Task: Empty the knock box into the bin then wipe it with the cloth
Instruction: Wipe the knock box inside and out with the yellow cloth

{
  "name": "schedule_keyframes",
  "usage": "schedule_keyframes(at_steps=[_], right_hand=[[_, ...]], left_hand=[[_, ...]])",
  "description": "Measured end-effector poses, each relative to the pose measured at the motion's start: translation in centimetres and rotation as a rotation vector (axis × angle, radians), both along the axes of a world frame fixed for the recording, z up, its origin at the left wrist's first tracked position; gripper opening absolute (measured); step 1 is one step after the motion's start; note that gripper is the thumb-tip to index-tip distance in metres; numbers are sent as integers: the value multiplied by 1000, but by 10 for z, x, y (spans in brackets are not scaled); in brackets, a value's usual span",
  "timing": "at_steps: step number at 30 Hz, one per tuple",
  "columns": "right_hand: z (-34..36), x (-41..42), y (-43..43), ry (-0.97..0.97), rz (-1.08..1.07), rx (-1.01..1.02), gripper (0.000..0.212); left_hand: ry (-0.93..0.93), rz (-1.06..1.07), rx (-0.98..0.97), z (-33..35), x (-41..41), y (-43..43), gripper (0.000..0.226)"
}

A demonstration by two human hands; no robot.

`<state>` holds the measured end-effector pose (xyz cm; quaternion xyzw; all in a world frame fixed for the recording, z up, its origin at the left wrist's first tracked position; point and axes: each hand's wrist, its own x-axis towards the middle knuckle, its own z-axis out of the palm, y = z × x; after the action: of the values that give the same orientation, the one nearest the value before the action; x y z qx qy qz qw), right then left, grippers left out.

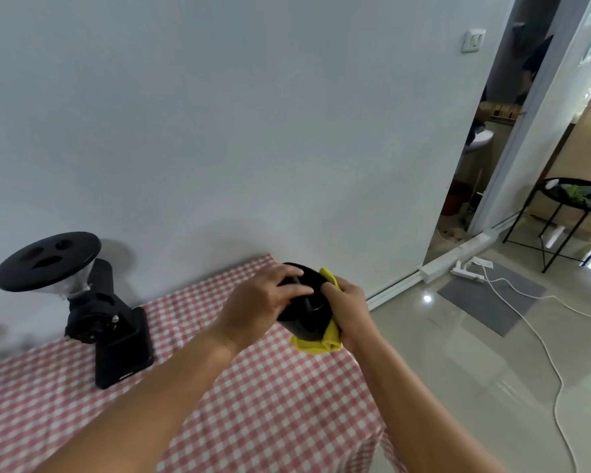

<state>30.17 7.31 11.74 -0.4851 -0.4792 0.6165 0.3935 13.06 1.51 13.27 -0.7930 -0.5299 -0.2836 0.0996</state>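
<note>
Two hands meet on one black knock box [304,307], held tilted above the far right corner of the checked tablecloth [253,387]. My left hand [256,303] grips its rim from the left, fingers curled over the top edge. My right hand [350,307] presses one yellow cloth [323,339] against the box's right side, fingers clenched on the fabric. Both forearms reach forward, bare. One black grinder [106,312] stands well left of the box.

Black knock box [304,302] showing dark against a bright yellow cloth [325,339], worktop [253,404] wearing red-and-white gingham (small checks), black grinder [106,315] standing before a pale grey-white wall [253,131].
</note>
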Motion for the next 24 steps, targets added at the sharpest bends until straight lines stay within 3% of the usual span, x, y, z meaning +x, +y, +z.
schedule_keyframes(at_steps=[2,4,7,10,14,19,24], right_hand=[[-8,-5,-3,7,-113,44,19],[-13,-10,-5,-9,-192,88,18],[-19,-19,-10,-73,-218,156,37],[-25,-22,-20,-122,-230,209,46],[-24,-23,-30,-239,-185,325,48],[-34,-26,-54,-561,-80,712,64],[-16,-18,-29,-469,-76,676,58]], left_hand=[[-305,179,-126,5,6,1,44],[-559,359,-242,12,15,1,38],[-665,488,-467,18,29,2,47],[-905,497,-650,20,32,8,53],[-942,552,-649,11,33,9,51],[-1098,590,-502,18,28,11,45],[-1001,483,-523,23,30,10,46]])
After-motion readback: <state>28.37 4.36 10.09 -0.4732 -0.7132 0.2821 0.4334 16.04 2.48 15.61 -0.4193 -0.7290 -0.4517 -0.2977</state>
